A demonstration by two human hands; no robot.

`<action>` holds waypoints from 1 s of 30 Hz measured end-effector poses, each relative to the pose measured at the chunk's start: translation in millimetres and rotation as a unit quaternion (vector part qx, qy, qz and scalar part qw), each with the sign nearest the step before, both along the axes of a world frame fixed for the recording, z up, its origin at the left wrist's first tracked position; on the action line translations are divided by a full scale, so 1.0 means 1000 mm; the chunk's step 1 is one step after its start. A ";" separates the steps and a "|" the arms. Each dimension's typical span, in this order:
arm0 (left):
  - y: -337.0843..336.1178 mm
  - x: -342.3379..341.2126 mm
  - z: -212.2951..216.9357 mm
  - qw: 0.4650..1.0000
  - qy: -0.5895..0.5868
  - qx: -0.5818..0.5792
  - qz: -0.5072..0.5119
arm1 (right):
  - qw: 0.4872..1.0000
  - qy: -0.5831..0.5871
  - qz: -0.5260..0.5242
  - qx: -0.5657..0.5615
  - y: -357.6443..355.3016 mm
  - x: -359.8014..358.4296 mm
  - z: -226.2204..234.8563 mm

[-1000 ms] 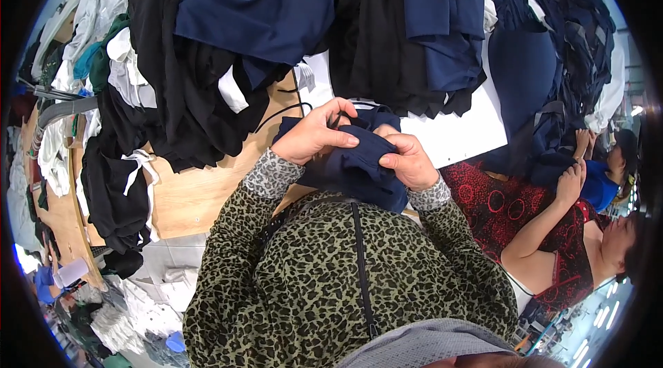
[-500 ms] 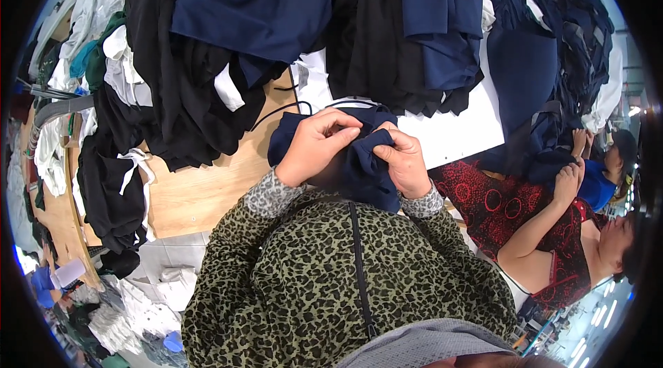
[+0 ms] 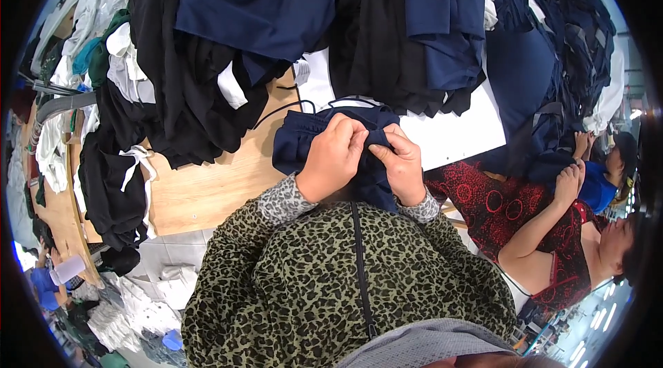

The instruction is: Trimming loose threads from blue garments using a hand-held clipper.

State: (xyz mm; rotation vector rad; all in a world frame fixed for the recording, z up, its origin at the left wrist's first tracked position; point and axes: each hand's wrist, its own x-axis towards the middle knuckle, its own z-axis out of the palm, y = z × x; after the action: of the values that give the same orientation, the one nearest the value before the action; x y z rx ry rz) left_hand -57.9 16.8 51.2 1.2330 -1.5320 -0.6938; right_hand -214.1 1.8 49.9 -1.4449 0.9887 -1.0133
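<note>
A navy blue garment (image 3: 293,150) with a gathered band (image 3: 298,123) lies bunched on the near edge of the wooden table (image 3: 207,195), right in front of the person's belly. Both hands are on it, close together. The right hand (image 3: 402,164) pinches a small fold (image 3: 377,138) of the dark cloth, with the thumb on top and the pointer finger bent against it. The left hand (image 3: 335,154) is curled up, its finger and thumb tips pressed together just beside that fold; the tips are partly hidden, so I can't tell if cloth or something thin is between them. The step in hand looks like small, careful finger work on one edge of the garment. I think the next move calls for the right hand to hold the fold very steady, while the left fingertips work gently and don't let the cloth slip. A thin black cord (image 3: 280,109) lies on the table just past the band. Behind it are a big heap of black clothes (image 3: 166,105) and a large piece of navy cloth (image 3: 255,8), and a white sheet (image 3: 456,136) sits to the right.
</note>
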 end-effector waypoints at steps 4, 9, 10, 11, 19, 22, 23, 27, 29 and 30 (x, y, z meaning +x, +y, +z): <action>-0.006 0.008 0.002 0.988 0.086 0.114 -0.059 | 1.000 -0.020 0.012 0.015 -0.001 -0.001 -0.001; -0.010 0.016 0.012 0.884 0.329 0.308 -0.120 | 0.990 -0.090 0.036 0.098 -0.002 -0.005 -0.003; -0.010 0.017 0.013 0.870 0.341 0.334 -0.123 | 0.990 -0.090 0.036 0.098 -0.002 -0.006 -0.003; -0.010 0.018 0.014 0.855 0.352 0.360 -0.125 | 0.988 -0.106 0.046 0.100 -0.002 -0.007 -0.003; -0.008 0.022 0.020 0.940 0.189 0.243 -0.143 | 0.991 -0.089 0.068 0.069 -0.003 -0.008 -0.001; -0.009 0.025 0.019 0.939 0.180 0.251 -0.154 | 0.991 -0.083 0.071 0.071 -0.003 -0.008 -0.002; -0.009 0.026 0.018 0.932 0.191 0.265 -0.160 | 0.992 -0.079 0.073 0.071 -0.003 -0.009 -0.003; -0.009 0.027 0.015 0.913 0.232 0.289 -0.170 | 0.990 -0.080 0.083 0.086 -0.004 -0.010 -0.001; -0.010 0.027 0.016 0.898 0.260 0.312 -0.172 | 0.987 -0.090 0.092 0.095 -0.005 -0.012 -0.003; -0.010 0.027 0.018 0.898 0.260 0.312 -0.173 | 0.984 -0.100 0.100 0.104 -0.005 -0.013 -0.003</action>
State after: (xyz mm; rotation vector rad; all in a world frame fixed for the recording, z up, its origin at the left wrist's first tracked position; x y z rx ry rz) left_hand -30.5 7.0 69.6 1.0868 -1.1014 -1.7019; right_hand -227.4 -3.4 46.8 -1.2177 0.7622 -0.8619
